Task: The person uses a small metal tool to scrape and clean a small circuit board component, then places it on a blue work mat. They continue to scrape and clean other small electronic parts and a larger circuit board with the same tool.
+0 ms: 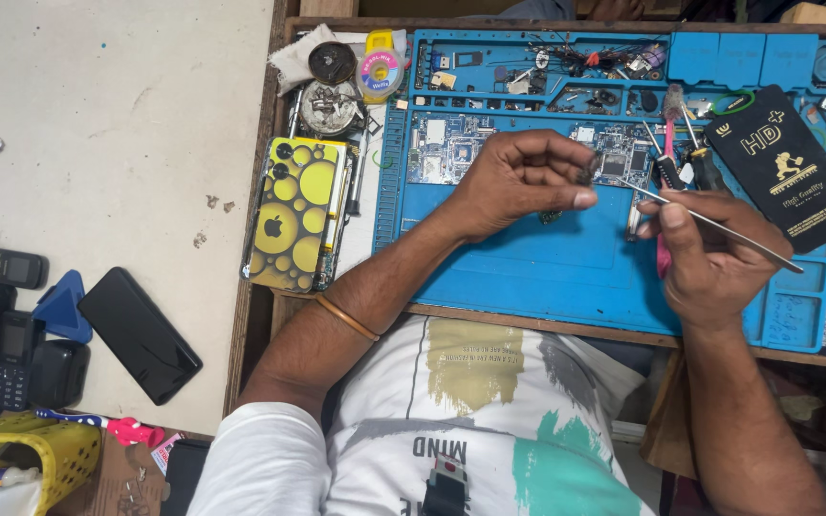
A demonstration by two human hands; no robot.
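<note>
- The left hand (518,182) is curled shut, pinching a small dark part (585,176) between thumb and fingertips; the fingers hide most of the part, so its kind cannot be made out.
- The right hand (709,253) is closed around thin metal tweezers (709,222), held like a pen; the tips point toward 9 o'clock and end just beside the small dark part. Whether they touch it cannot be told.
- Both hands hover over a blue work mat (566,272) lying on the surface; the two hands are near each other but apart.
- A circuit board (451,148) lies on the mat at 11 o'clock from the left hand, and the knuckles cover part of it.
- At 12 o'clock the mat's tray slots hold tiny screws and scraps, too small to tell apart.
- A yellow-and-black spotted phone cover (293,215) rests at 9 o'clock from the left hand, off the mat's edge.
- A black packet (786,167) lies at 1 o'clock from the right hand.
- A black phone (139,334) lies face down far out at 8 o'clock.
- The frame's bottom edge cuts off the right forearm.
</note>
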